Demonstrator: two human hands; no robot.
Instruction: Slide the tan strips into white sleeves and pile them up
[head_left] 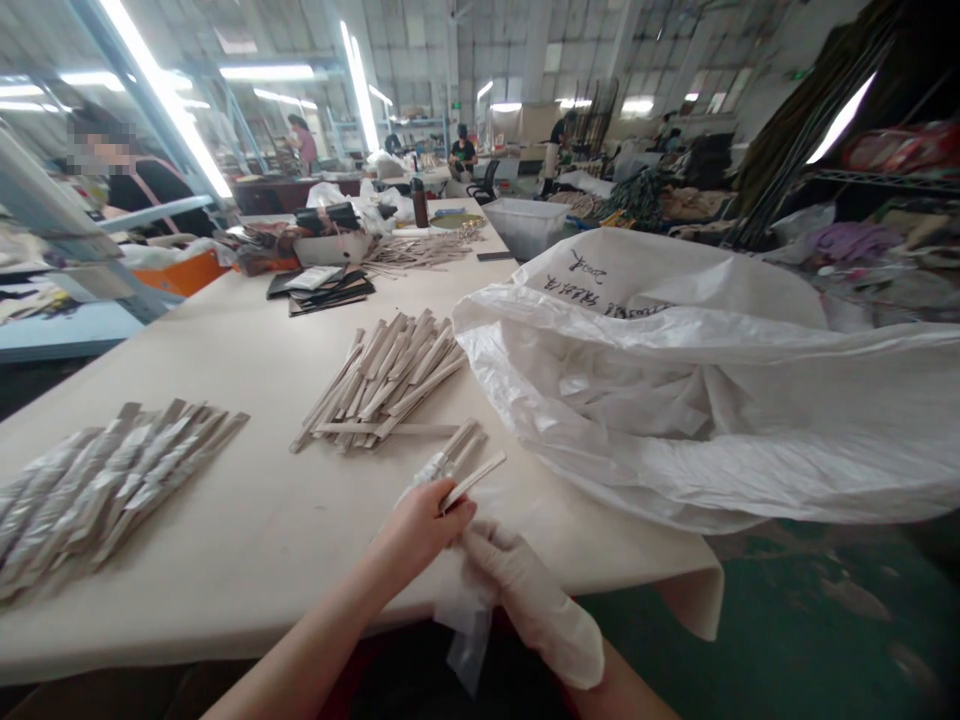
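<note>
At the near edge of the table, my bare left hand (429, 522) is closed around a flat beige strip (481, 476), whose far end points away to the right. My right hand (521, 580), in a pale glove, is closed just beside it, with clear plastic film (466, 630) hanging below the fingers. What the gloved fingertips grip is partly hidden. Just beyond my left hand lie more strips (459, 445) partly wrapped in film. A loose pile of bare beige strips (390, 375) sits farther up the table. Several film-wrapped bundles (124, 465) lie at the left.
A large white woven sack (645, 390) with handwriting bulges over the table's right side. Dark flat pieces (322, 290), a bottle (419, 203) and more strips (420, 250) are at the far end. A person (142, 180) stands beyond a metal frame on the left.
</note>
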